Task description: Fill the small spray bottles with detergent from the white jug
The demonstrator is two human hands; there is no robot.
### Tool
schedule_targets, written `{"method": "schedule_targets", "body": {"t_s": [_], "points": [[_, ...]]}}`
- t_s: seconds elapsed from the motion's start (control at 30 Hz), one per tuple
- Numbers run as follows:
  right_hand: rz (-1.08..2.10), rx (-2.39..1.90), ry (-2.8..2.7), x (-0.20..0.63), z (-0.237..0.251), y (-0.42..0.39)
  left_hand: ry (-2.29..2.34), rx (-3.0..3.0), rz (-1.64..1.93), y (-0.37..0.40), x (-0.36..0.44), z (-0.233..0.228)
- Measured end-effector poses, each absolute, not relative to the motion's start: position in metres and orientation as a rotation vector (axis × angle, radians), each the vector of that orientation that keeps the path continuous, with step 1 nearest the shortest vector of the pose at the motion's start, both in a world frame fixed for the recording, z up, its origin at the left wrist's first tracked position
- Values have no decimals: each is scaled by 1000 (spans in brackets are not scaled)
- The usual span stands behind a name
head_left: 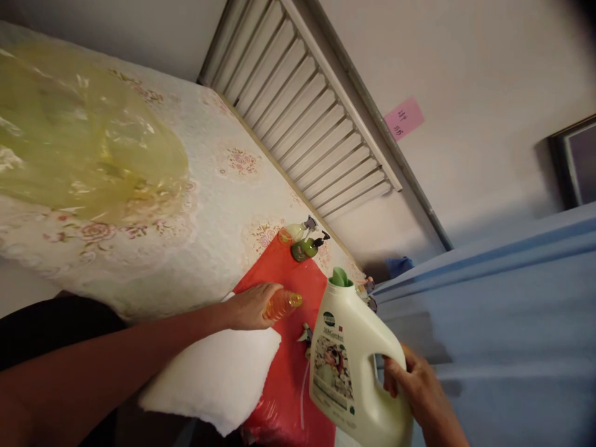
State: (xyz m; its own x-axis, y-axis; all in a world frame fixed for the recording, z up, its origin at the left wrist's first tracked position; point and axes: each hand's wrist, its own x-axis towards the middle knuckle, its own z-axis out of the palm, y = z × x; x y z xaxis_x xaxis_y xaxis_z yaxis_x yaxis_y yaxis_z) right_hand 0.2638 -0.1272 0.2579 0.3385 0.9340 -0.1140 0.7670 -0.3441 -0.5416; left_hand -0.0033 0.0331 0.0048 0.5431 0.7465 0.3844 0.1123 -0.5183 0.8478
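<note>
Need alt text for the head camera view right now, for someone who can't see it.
The left hand holds a small clear orange plastic bottle over a red plastic sheet, while the right hand grips the handle of a large cream plastic jug with a green cap. Two small spray bottles lie further along the sheet, and a white pad lies beside it.

Smooth cream plastic jug (354, 366), clear orange plastic bottle (282, 304), glossy red plastic sheet (284, 385), soft matt white padding (218, 372)

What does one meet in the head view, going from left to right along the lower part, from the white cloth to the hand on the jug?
white cloth → left hand → small orange bottle → large white jug → right hand
</note>
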Motion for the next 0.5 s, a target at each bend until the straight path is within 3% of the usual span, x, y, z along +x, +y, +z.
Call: {"method": "schedule_targets", "body": {"t_s": [0.5], "points": [[789, -2226, -1672, 252, 267, -161, 732, 2000, 831, 33, -9, 19]]}}
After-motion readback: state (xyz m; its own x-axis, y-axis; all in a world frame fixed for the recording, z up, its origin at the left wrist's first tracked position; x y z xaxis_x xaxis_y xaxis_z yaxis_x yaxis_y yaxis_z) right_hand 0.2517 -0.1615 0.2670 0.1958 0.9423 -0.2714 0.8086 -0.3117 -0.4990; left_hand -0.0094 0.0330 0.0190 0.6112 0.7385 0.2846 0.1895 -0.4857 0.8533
